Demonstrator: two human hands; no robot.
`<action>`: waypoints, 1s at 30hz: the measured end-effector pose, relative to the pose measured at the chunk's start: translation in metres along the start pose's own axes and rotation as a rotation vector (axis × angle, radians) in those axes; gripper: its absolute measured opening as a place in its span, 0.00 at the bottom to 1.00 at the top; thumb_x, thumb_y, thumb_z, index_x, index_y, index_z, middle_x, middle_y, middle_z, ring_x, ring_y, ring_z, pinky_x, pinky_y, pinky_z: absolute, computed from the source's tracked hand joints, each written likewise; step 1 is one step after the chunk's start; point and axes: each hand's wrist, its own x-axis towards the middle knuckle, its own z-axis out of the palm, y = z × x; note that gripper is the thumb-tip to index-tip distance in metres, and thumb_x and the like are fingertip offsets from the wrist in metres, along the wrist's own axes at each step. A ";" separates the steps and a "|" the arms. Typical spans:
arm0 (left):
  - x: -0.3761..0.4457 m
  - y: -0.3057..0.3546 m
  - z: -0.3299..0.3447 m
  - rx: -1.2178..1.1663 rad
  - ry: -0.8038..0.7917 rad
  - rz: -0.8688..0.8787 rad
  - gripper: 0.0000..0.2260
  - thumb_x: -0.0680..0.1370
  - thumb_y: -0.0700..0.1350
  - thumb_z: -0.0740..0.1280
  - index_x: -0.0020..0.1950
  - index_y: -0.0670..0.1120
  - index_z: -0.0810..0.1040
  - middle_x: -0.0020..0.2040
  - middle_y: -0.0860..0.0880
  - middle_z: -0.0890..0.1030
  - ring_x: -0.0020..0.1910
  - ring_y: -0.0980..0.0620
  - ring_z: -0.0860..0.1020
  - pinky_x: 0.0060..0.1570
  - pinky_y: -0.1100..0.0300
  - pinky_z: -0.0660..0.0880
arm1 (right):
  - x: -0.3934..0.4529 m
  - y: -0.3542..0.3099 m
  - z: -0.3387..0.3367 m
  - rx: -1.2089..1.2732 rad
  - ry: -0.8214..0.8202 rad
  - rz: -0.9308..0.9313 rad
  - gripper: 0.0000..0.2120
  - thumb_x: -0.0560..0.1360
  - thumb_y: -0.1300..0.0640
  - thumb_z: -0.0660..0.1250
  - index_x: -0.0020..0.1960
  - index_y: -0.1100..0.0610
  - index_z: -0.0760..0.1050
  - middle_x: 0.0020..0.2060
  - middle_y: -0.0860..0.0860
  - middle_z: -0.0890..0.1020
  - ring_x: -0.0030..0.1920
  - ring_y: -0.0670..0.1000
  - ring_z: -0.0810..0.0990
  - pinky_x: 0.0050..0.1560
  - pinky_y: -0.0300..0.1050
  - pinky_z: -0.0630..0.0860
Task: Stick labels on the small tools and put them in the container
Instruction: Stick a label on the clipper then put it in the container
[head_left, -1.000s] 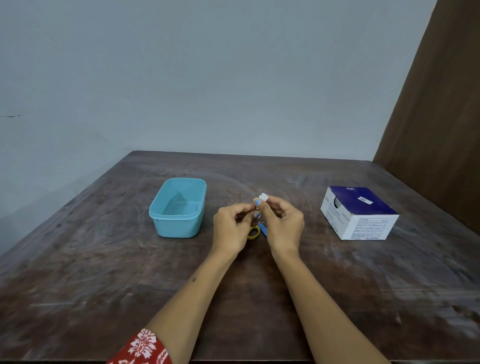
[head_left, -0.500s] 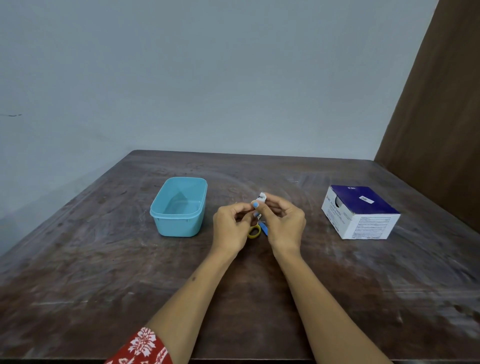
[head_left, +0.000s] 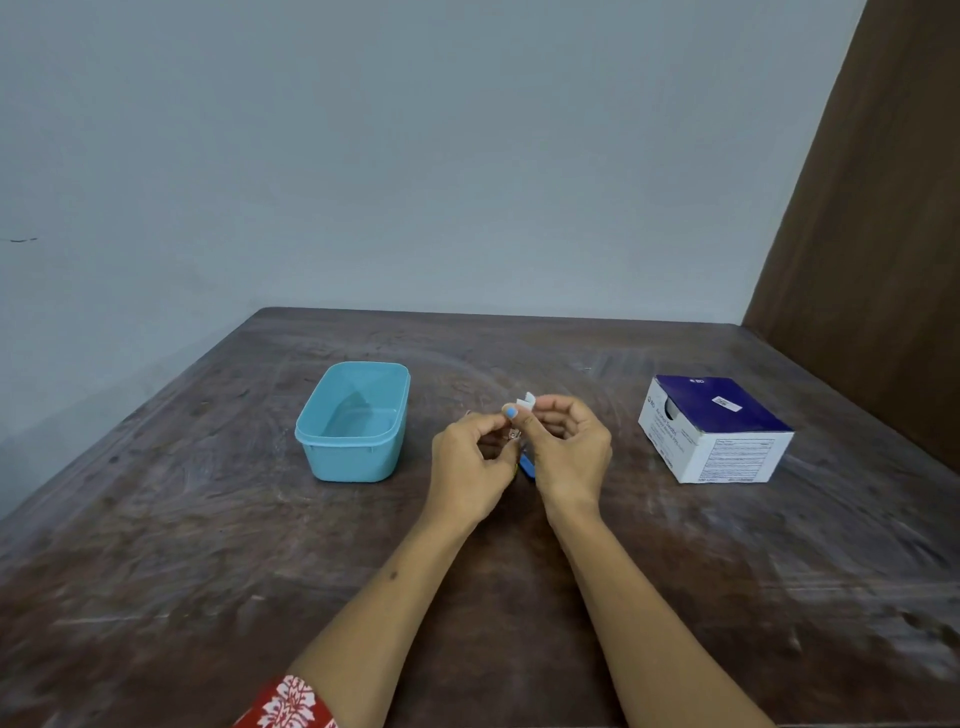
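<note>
A small pair of scissors (head_left: 527, 464) hangs between my two hands above the table's middle; only its blue handle and a bit of metal show. My left hand (head_left: 469, 465) is closed around the scissors. My right hand (head_left: 570, 451) pinches a small white label (head_left: 525, 401) at its fingertips, just above the scissors, and the two hands touch there. The light blue container (head_left: 353, 422) stands open on the table to the left of my left hand, with nothing seen inside.
A white and dark blue cardboard box (head_left: 714, 428) sits to the right of my hands. The worn brown table (head_left: 208, 545) meets a grey wall at the back, and a brown panel (head_left: 883, 260) stands at the right.
The hands stay almost in place. The scissors' yellow handle ring, visible before between the hands, is now nearly hidden behind my left hand. The white label sticks up a little more.
</note>
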 end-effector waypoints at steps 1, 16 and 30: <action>-0.001 0.000 0.000 0.009 0.007 0.010 0.12 0.72 0.36 0.70 0.54 0.44 0.82 0.45 0.48 0.83 0.41 0.57 0.81 0.42 0.67 0.78 | -0.001 -0.001 0.000 0.001 -0.003 -0.001 0.09 0.64 0.59 0.78 0.38 0.55 0.78 0.33 0.50 0.82 0.34 0.45 0.80 0.35 0.41 0.78; -0.001 0.003 -0.003 0.125 0.024 0.101 0.12 0.75 0.32 0.63 0.53 0.43 0.82 0.41 0.45 0.84 0.39 0.53 0.82 0.50 0.59 0.78 | -0.003 0.000 0.001 -0.023 -0.044 -0.100 0.08 0.70 0.65 0.72 0.41 0.52 0.81 0.36 0.46 0.84 0.38 0.43 0.83 0.40 0.34 0.78; 0.005 -0.006 -0.001 -0.157 0.073 -0.082 0.11 0.77 0.34 0.63 0.54 0.43 0.82 0.42 0.49 0.84 0.39 0.60 0.82 0.41 0.67 0.79 | -0.007 0.007 0.003 -0.113 -0.136 -0.211 0.07 0.71 0.61 0.72 0.48 0.53 0.82 0.39 0.49 0.85 0.39 0.46 0.84 0.41 0.51 0.82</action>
